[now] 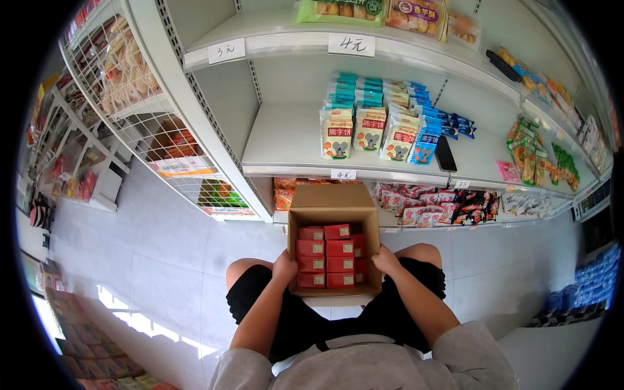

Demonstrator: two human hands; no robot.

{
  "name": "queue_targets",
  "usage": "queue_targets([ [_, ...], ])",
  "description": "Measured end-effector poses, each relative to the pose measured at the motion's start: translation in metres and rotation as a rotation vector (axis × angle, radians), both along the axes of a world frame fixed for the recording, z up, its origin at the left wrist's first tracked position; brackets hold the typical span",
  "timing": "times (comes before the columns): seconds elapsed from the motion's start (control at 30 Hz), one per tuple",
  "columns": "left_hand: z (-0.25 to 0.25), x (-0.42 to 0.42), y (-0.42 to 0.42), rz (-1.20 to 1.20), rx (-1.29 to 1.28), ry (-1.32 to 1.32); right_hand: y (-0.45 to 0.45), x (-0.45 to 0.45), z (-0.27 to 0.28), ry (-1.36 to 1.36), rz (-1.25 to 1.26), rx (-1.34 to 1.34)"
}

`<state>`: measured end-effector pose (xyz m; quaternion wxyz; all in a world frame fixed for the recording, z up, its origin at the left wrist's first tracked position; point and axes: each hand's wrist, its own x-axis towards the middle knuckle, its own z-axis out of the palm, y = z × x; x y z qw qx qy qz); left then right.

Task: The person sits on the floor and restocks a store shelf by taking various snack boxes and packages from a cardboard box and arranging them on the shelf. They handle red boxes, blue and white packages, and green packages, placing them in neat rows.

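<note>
An uncovered cardboard carton (336, 195) stands between my knees, one flap folded back toward the shelves. Several small red boxes (311, 247) with pale labels fill most of it, stacked in columns. My left hand (284, 266) grips the carton's left side, and my right hand (387, 261) holds the right side. The fingertips of both hands are partly hidden by the carton walls. Straight ahead on the middle shelf (287, 136), rows of cream and blue biscuit packets (336, 134) stand upright. A black smartphone (445, 155) lies beside them, near the shelf's front edge.
Bagged snacks (429, 204) crowd the bottom shelf behind the carton. A white wire-grid panel (146, 117) flanks the shelving on the left. Handwritten price cards (351, 45) hang from the shelf edges. Blue bottled packs (597, 275) are stacked at far right, above the tiled floor (165, 243).
</note>
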<state>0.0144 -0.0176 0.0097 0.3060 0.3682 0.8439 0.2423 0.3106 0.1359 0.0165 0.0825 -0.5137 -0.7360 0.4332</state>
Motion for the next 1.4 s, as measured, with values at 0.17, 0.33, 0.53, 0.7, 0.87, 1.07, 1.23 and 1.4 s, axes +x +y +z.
queue_targets([
  [0.17,-0.002,-0.001,0.006,0.019,-0.021,-0.091,0.001,0.004,-0.006,0.072,-0.048,-0.060],
  [0.33,-0.035,-0.013,0.009,0.039,0.006,-0.123,-0.020,-0.031,0.035,-0.106,-0.048,0.819],
  [0.53,-0.018,-0.011,0.021,0.066,-0.036,-0.124,-0.031,-0.071,0.018,-0.022,0.521,0.702],
  [0.7,-0.032,-0.011,0.020,0.110,-0.001,-0.150,-0.005,-0.091,-0.018,-0.318,0.518,0.508],
  [0.87,-0.035,-0.013,0.014,0.107,0.044,-0.119,0.003,-0.099,-0.021,-0.427,0.527,0.230],
  [1.07,-0.009,-0.003,0.009,0.053,0.123,-0.075,0.011,-0.085,-0.030,-0.357,0.347,0.095],
  [1.23,-0.006,0.003,0.007,0.040,0.253,-0.051,0.009,-0.074,-0.044,-0.251,0.369,0.330],
  [1.4,-0.008,0.000,0.010,0.094,0.268,-0.057,0.009,-0.083,-0.039,-0.273,0.367,0.223],
])
